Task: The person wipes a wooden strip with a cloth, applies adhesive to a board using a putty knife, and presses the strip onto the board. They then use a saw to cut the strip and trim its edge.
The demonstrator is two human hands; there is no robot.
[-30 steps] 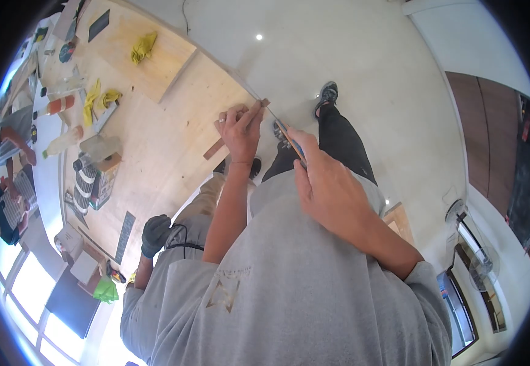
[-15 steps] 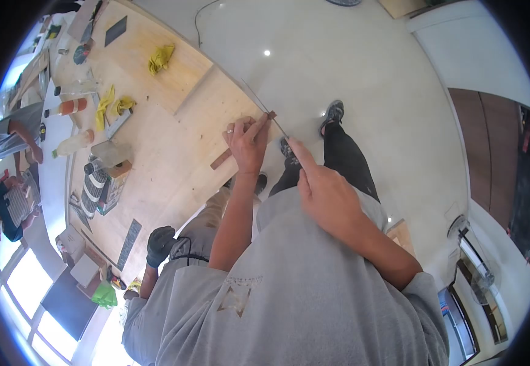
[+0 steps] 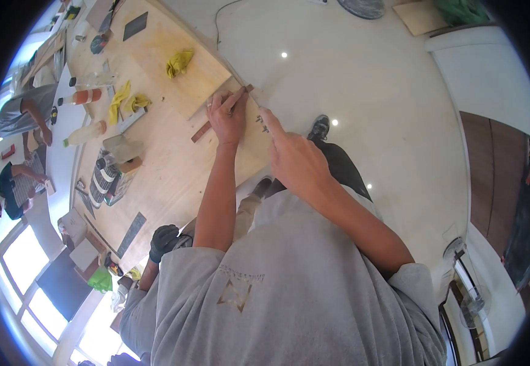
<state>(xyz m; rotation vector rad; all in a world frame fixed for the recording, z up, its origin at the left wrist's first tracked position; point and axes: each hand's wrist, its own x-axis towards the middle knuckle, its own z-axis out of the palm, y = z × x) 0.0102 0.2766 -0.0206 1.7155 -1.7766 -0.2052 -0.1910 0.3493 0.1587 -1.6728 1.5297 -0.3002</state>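
Note:
My left hand (image 3: 227, 117) is closed on a narrow brown strip (image 3: 201, 132), pressing it against the wooden tabletop. The strip's far end pokes out past my fingers at the table's edge. My right hand (image 3: 300, 160) grips a thin-bladed hand tool (image 3: 254, 97), index finger stretched along it. The slim blade lies at the strip's end, close to my left fingertips; whether it is a saw or a file I cannot make out. My right palm hides the handle.
On the wooden table (image 3: 155, 177) are yellow cloths (image 3: 179, 63), an orange bottle (image 3: 87, 96), a pale bottle (image 3: 85, 133) and a dark metal plate (image 3: 132, 234). A co-worker's gloved hand (image 3: 164, 242) is at my left. Other people are beyond the table.
The view has shifted, so the table sits further right in it. My right hand and the tool have moved up and left, nearer my left hand, which still holds the strip.

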